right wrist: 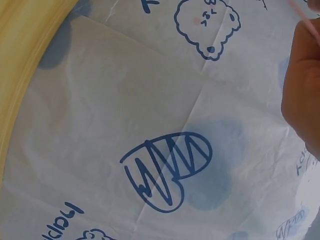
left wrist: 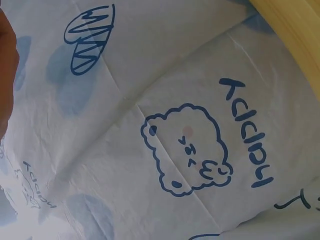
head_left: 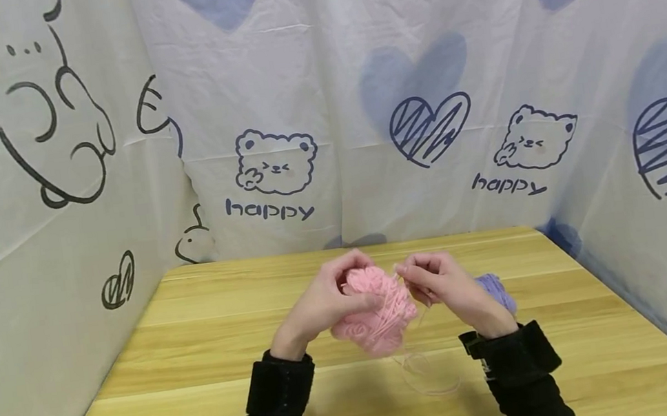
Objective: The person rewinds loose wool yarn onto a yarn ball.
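Head view: left hand cups the fluffy pink yarn ball; right hand pinches its thin pink strand just beyond the fingertips, best kept taut.

Both forearms in black sleeves reach inward above the table's middle, the left hand curled in a grip, the right hand pinching with fingertips raised, the two held close together.

Pink yarn, purple yarn, black sleeves (blue-printed white backdrop)
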`<move>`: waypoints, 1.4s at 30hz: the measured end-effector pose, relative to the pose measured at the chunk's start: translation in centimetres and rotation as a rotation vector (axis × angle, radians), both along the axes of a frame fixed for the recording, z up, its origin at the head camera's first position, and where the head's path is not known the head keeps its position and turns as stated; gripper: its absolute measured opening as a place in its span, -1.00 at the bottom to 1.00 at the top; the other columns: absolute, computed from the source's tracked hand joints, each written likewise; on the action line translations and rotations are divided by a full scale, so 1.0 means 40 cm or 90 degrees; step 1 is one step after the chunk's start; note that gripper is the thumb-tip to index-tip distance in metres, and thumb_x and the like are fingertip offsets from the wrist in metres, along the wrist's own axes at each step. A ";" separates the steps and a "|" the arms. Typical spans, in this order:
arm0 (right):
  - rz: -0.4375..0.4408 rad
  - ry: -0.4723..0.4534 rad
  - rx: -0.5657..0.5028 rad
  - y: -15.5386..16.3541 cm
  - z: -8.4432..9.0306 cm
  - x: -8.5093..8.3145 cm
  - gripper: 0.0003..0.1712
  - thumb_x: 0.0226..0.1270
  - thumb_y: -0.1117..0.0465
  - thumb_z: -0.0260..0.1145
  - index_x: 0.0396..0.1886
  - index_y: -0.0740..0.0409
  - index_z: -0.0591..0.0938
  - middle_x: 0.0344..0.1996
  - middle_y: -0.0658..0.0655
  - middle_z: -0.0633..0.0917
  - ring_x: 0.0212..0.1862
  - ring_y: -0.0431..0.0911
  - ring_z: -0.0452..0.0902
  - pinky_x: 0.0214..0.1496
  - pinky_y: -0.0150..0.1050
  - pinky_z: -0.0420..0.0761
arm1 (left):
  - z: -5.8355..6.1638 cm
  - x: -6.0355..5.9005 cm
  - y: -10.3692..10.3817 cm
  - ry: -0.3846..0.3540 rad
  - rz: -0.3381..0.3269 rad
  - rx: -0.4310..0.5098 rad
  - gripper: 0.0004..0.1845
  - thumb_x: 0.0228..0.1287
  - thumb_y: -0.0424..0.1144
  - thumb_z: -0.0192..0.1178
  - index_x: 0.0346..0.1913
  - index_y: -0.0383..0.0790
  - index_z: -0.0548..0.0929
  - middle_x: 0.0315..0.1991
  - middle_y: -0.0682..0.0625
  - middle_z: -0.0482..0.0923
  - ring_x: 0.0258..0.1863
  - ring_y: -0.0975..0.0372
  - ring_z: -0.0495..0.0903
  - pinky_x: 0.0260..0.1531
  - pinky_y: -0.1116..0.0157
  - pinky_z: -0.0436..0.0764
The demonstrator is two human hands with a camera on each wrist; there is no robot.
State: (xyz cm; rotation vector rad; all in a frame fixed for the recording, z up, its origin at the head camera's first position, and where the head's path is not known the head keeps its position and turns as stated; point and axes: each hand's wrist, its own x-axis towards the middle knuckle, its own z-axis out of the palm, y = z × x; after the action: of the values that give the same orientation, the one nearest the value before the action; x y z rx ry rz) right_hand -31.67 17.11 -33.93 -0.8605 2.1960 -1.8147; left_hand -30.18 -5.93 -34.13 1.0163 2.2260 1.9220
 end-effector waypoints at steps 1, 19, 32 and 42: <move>-0.007 0.005 -0.004 -0.001 0.003 0.002 -0.62 0.45 0.06 0.14 -0.42 0.30 0.44 -0.69 0.00 0.34 -0.65 -0.17 0.18 -0.64 -0.31 0.20 | -0.001 -0.003 0.000 0.006 0.013 -0.005 -0.69 0.02 -0.40 0.33 -0.13 -0.22 0.54 -0.25 -0.07 0.51 -0.28 0.18 0.51 -0.33 0.35 0.58; -0.020 0.104 -0.014 -0.004 0.032 0.034 -0.72 0.47 0.17 0.13 -0.21 0.34 0.61 -0.69 0.00 0.37 -0.64 -0.07 0.20 -0.60 -0.21 0.29 | -0.006 -0.024 0.002 -0.012 0.328 0.063 -0.66 0.01 -0.29 0.41 -0.27 -0.20 0.43 -0.26 -0.08 0.48 -0.31 0.18 0.50 -0.35 0.31 0.58; 0.051 0.082 0.054 -0.018 0.025 0.043 -0.74 0.41 0.20 0.19 -0.22 0.32 0.69 -0.68 -0.04 0.44 -0.63 -0.10 0.22 -0.62 -0.32 0.32 | 0.002 -0.024 -0.006 -0.086 0.334 0.292 -0.76 0.16 -0.36 0.26 -0.22 -0.24 0.38 -0.19 -0.03 0.41 -0.29 0.24 0.51 -0.31 0.38 0.65; 0.089 0.058 0.093 -0.032 0.000 0.020 -0.75 0.41 0.16 0.20 -0.25 0.24 0.71 -0.64 -0.03 0.47 -0.63 -0.16 0.24 -0.61 -0.36 0.35 | 0.014 -0.010 -0.013 -0.089 0.250 0.363 -0.80 0.23 -0.36 0.18 -0.17 -0.15 0.39 -0.23 0.00 0.48 -0.37 0.31 0.53 -0.36 0.42 0.62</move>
State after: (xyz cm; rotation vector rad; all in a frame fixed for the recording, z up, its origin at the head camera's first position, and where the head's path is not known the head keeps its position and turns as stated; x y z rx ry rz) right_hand -30.89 15.84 -33.92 -1.0548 2.2279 -1.5591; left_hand -30.57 -6.46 -33.56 0.4547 1.9467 2.7951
